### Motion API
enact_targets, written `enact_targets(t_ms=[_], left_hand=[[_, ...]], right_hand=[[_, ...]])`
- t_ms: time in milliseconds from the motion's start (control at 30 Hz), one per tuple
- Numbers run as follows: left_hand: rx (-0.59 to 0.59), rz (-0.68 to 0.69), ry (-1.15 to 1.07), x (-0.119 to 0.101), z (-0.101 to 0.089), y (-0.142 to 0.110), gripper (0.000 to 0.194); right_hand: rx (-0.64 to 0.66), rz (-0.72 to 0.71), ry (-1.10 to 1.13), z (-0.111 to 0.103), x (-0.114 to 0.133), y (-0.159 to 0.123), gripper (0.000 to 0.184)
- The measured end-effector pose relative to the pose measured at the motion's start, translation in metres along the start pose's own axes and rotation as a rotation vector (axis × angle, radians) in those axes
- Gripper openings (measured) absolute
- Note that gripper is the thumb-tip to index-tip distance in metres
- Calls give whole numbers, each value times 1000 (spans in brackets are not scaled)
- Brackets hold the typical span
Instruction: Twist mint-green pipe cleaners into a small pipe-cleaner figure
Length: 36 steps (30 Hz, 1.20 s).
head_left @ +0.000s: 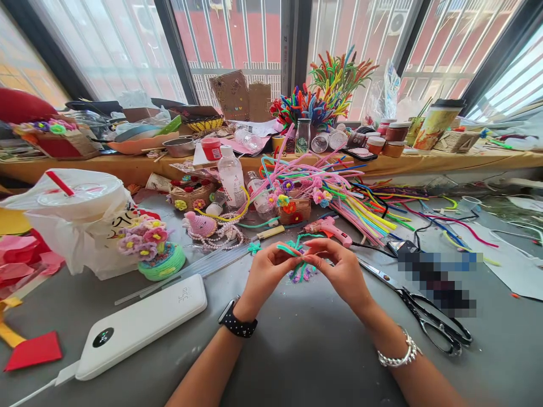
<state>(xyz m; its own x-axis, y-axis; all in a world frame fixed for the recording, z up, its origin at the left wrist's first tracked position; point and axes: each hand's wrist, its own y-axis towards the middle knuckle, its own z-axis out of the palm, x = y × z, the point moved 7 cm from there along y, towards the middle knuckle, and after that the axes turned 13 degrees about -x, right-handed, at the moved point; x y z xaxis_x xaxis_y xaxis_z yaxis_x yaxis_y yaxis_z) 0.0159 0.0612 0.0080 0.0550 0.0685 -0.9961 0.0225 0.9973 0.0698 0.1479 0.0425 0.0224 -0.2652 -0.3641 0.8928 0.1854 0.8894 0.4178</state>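
Pinched in my left hand (268, 273) and right hand (339, 272), a green pipe cleaner (288, 249), fuzzy, slender, bent, partly hidden at the pinch

smooth satin grey bench (280, 350), glossy white plastic power bank (144, 328), fuzzy green pipe cleaner (288, 249) between the fingers, shiny metal scissor blades (377, 272) with glossy black handles, pink plastic glue gun (328, 228), crinkled translucent plastic bag (80, 243)

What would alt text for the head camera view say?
A left hand and a right hand meet near their fingertips, pinching green pipe cleaners above a grey table. Around them lie a pink glue gun, black-handled scissors, a white power bank and colourful pipe cleaners.
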Motion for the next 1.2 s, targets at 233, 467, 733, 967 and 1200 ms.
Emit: enact_targets(t_ms=[233,467,733,967,1200], left_hand=[[-17,-79,34,8,-1,2,26],[-21,-67,17,11,0,3,22],[-53,-59,-13,15,-1,5,22],[-46,-94,-5,11,-5,6,25],[22,-56,194,12,1,2,17]], right_hand=[[167,-113,-191,9,0,1,21],[261,-153,-285,18,-4,-3,26],[282,-26,-210,23,-16,-3,35],[187,-61,-220,16,-12,0,35],[29,-96,-252,9,-9,-2,30]])
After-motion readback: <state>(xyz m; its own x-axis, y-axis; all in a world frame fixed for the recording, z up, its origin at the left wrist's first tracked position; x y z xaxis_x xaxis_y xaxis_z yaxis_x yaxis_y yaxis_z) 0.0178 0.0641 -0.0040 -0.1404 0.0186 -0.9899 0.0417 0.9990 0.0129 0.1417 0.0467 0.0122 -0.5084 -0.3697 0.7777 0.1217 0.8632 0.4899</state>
